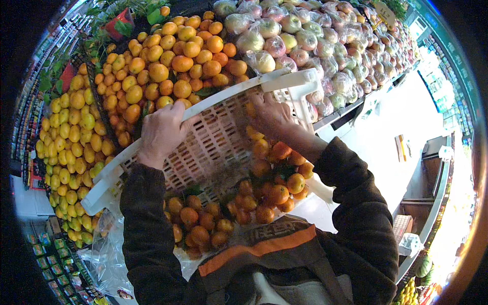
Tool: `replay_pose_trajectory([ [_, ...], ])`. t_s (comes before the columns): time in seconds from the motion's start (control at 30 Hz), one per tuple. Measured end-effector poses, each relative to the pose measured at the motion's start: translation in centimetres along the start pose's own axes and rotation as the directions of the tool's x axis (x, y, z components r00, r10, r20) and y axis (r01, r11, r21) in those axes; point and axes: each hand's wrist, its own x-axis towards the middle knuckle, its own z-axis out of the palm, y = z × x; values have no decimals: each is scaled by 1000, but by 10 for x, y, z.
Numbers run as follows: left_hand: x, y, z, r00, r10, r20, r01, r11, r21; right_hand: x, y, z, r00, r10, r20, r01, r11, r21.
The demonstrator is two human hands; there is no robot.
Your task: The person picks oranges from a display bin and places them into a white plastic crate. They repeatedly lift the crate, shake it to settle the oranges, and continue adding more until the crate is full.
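A white slatted plastic crate [217, 133] is tilted in front of me, with mandarins [200, 232] along its near side and more mandarins [280, 194] at its right end. Much of its slatted inside shows bare. My left hand [162, 131] grips the far rim, thumb over the inner wall. Inside the crate, near the far right corner, my right hand [272, 118] has its fingers bent down beside a mandarin [251, 109]. Whether the fingers hold that fruit is hidden. Just beyond the rim rises a heap of loose mandarins [182, 64].
Film-wrapped apples [305, 40] fill the display at the far right. Yellow-orange citrus fruit [76, 126] slopes down on the left, past a dark divider [100, 103]. Clear plastic film [108, 251] hangs under the crate's left end. A pale floor [396, 110] extends to the right.
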Motion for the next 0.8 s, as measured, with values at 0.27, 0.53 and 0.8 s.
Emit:
replay_pose_trajectory([
  [0.27,-4,8,4,1000,29,-11,-29,999,24,-91,-36,57,949,-285,137,297,952,-77],
  [0.53,-6,18,-2,998,34,-49,-32,999,34,-113,-84,89,769,-480,422,526,850,7],
  [0.8,-7,20,0,999,-37,8,37,999,8,-79,-52,3,890,-441,116,243,674,698],
])
